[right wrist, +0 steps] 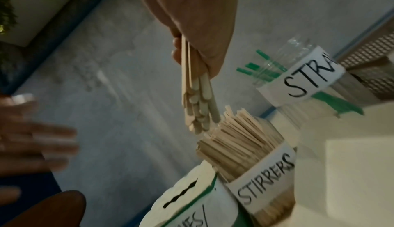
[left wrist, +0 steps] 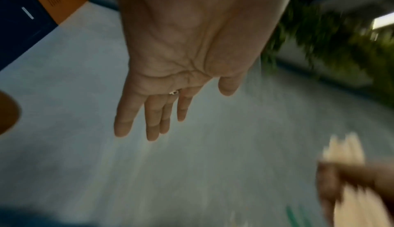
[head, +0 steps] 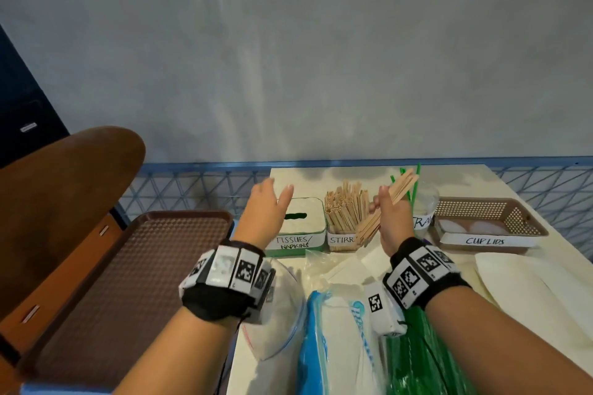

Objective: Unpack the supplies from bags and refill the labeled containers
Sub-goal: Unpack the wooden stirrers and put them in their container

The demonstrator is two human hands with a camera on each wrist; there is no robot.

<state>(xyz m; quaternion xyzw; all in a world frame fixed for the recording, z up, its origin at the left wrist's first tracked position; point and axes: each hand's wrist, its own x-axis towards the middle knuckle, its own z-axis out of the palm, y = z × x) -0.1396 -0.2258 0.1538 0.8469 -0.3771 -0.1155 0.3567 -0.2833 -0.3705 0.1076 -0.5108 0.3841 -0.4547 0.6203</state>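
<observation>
Head view, right hand (head: pixel 390 218): fingers curled round a bundle of flat pale wooden stirrer sticks (head: pixel 385 205), held slanted in the air just right of the clear container labelled STIRRERS (head: pixel 342 239), which is packed with upright sticks.
Head view, left hand (head: pixel 268 208): fingers straight and spread, holding nothing, raised above the green-edged box labelled TISSUES/NAPKINS (head: pixel 296 242).
Head view, table: brown perforated basket labelled CUP LIDS (head: pixel 487 228) at right.
Left wrist view: palm bare, fingers (left wrist: pixel 149 117) extended; picture blurred.
Right wrist view: stick tips hang just above the filled container; clear cup labelled STRA… (right wrist: pixel 307 77) with green straws behind.
</observation>
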